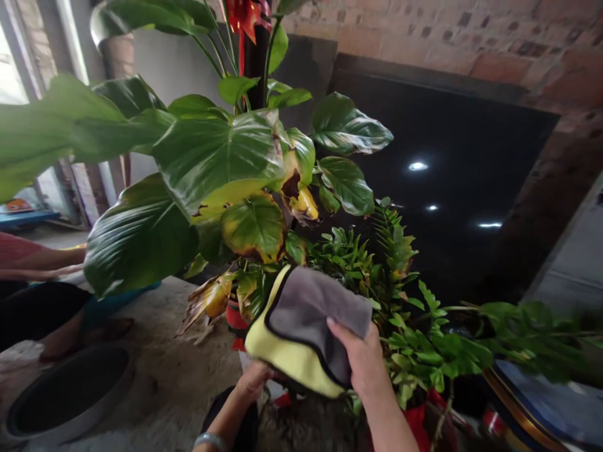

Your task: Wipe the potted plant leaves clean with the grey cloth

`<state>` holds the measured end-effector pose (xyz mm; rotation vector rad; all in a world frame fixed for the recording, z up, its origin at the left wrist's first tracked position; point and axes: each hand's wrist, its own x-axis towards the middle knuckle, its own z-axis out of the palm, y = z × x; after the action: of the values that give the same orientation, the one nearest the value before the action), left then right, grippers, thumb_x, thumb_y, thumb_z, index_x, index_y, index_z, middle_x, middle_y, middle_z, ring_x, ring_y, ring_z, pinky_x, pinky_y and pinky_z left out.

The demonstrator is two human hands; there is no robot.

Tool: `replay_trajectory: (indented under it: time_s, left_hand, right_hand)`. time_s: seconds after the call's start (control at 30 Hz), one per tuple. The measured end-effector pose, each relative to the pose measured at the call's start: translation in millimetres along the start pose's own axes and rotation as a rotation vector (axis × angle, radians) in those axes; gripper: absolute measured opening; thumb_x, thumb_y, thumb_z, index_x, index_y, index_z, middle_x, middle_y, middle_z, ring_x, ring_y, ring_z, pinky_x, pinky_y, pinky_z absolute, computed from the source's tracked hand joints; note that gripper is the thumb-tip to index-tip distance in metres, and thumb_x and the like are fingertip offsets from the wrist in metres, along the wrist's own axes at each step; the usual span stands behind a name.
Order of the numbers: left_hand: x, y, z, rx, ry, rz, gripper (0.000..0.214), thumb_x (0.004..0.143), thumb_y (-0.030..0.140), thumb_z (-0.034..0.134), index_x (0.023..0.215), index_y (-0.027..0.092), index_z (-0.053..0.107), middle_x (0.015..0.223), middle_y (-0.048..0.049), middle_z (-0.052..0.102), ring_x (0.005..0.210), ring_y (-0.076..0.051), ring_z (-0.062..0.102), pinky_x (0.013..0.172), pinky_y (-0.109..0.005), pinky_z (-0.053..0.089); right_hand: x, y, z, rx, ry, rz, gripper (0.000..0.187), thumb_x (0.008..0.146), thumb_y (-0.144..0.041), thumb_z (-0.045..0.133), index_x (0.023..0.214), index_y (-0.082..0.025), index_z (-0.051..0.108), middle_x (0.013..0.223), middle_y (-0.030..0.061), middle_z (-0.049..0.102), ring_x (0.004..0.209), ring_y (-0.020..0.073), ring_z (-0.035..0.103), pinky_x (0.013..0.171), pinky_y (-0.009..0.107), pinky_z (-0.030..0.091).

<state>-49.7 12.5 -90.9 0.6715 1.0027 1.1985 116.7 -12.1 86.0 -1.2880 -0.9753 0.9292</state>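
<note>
One right hand pinches one cloth, fingers closed; one left hand below, fingers' hold unclear.

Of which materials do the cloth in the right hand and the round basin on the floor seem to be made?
Cloth: a soft, plush textile, perhaps microfibre, with a matte finish; it bends softly and shows no shine.
Basin: possibly metal or plastic, with a dull grey finish; it looks smooth, but shade and blur leave this open.
</note>
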Motion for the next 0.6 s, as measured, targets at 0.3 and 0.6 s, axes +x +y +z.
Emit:
replay_trajectory:
  time_s: [0.3,0.6]
  left_hand:
    - [-11.2,17.2,6.9,0.022,-0.077,-0.075,0.024,0.047,0.026,0.071,0.068,0.015,0.070,0.056,-0.0002,0.063,0.057,-0.015,0.057,0.057,-0.026,0.045]
    - [-6.9,12.4,-4.2,-0.011,-0.106,-0.087,0.036,0.049,0.027,0.074,0.083,0.016,0.074,0.079,-0.0063,0.071,0.067,-0.017,0.061,0.057,-0.026,0.044]
  right_hand:
    - [-11.6,50.9,-11.0,-0.197,0.000,0.108,0.032,0.036,-0.031,0.068,0.066,-0.019,0.068,0.071,0.0097,0.073,0.076,0.0328,0.067,0.077,0.042,0.050]
    - [21.7,-17.7,8.9,-0.318,0.147,-0.395,0.047,0.055,-0.041,0.065,0.096,-0.017,0.063,0.089,0.0100,0.072,0.084,0.0265,0.066,0.078,0.036,0.049]
